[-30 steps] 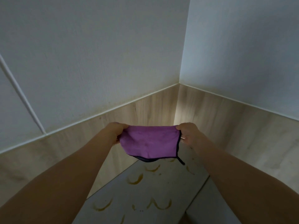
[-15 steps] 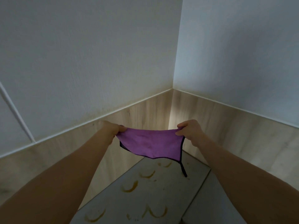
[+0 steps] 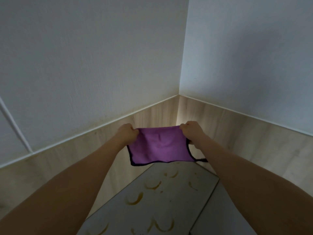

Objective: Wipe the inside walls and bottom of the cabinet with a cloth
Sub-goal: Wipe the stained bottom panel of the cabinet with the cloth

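A purple cloth with a dark hem hangs spread between both hands, in the air above the cabinet's bottom. My left hand pinches its upper left corner. My right hand grips its upper right edge. The grey bottom panel carries several curved yellow-brown stains. Pale wood-grain strips run along the base of the white walls, which meet in a corner behind the cloth.
A seam splits the bottom panel at the right. A thin white vertical trim line crosses the left wall. A bright glow shows in the corner behind the cloth.
Both hands have pulled the cloth flatter and wider; its lower edge now hangs straighter, with a dark loop trailing to the right. The view has tilted slightly.
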Demonstrator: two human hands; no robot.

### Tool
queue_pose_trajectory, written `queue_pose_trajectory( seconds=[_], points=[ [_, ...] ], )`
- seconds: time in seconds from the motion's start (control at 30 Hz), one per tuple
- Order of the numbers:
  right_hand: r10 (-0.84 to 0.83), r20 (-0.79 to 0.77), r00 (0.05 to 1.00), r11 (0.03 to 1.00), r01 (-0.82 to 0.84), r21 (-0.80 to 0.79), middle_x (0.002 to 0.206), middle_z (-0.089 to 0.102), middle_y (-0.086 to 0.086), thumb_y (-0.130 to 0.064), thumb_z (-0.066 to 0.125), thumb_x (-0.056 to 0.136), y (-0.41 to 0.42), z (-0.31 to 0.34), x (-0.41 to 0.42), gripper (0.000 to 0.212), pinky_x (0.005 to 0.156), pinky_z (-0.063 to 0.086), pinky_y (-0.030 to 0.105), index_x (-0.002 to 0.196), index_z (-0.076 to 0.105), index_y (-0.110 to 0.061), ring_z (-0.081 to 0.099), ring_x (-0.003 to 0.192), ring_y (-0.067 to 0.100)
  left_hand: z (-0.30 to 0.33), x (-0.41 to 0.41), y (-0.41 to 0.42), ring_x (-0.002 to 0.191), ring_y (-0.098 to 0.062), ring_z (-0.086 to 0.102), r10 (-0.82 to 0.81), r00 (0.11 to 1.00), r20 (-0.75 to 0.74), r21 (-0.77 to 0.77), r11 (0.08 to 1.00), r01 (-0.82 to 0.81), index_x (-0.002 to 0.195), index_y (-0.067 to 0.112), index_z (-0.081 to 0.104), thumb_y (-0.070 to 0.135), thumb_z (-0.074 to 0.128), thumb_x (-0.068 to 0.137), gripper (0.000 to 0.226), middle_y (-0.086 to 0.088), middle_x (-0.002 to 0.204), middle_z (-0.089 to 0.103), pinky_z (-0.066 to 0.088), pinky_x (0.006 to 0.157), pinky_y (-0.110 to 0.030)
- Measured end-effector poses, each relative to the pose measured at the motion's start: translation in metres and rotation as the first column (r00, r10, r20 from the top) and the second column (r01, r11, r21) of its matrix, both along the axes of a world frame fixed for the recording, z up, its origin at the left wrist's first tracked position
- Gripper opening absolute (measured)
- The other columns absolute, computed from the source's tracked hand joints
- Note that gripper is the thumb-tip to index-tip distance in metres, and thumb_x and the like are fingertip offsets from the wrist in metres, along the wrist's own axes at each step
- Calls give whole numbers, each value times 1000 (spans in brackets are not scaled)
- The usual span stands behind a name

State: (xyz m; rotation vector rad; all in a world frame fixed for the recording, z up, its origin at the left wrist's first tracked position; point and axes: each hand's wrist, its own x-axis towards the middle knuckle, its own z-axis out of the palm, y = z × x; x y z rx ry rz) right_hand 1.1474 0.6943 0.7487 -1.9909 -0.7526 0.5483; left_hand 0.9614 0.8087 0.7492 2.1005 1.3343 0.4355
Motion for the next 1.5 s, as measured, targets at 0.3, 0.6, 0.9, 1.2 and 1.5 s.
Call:
queue_pose_trajectory(
  seconds=[0.3, 0.6, 0.9, 1.2, 1.5],
  points=[
    [325, -427, 844, 940, -240, 241, 85, 60, 13, -3, 53, 91, 15, 19, -40, 10, 81, 54, 35, 82, 57, -3, 61, 78, 22, 9, 29, -32, 78, -15, 59, 8, 839, 544, -515, 793, 326, 92, 15, 57, 37, 43, 99, 27, -5, 87, 63, 49, 68, -26],
    [198, -396, 896, 979, -158, 131, 95, 63, 7, 4, 50, 89, 5, 25, -20, 22, 83, 53, 28, 104, 65, -3, 60, 85, 17, 31, 10, -15, 84, -17, 58, -26, 806, 591, -452, 817, 358, 99, 12, 60, -2, 56, 86, 19, -8, 96, 62, 49, 70, -26],
    [342, -580, 739, 940, -273, 207, 114, 60, 9, 6, 57, 84, 7, 5, -44, 37, 95, 46, 36, 120, 56, -4, 57, 107, 26, 40, -13, -17, 84, -20, 61, 65, 708, 703, -504, 748, 432, 89, 9, 63, 16, 52, 91, 14, -6, 88, 66, 51, 76, -31],
    [33, -626, 779, 998, 4, 57, 105, 57, 12, -19, 61, 92, -1, -8, -24, 28, 79, 50, 37, 112, 55, -2, 56, 91, 24, -23, -3, -21, 100, -27, 59, 254, 827, 501, -739, 623, 256, 144, 7, 29, 9, 74, 78, 80, -20, 136, 47, 52, 75, -38],
    [211, -290, 934, 940, -274, -201, 115, 61, 19, 21, 67, 69, -3, -39, 32, 53, 87, 43, 22, 120, 59, 6, 54, 99, 20, -62, 63, -5, 121, -30, 47, -155, 962, 226, -403, 884, 237, 127, 4, 56, -23, 66, 64, 69, -15, 131, 52, 40, 102, -32]
  ],
)
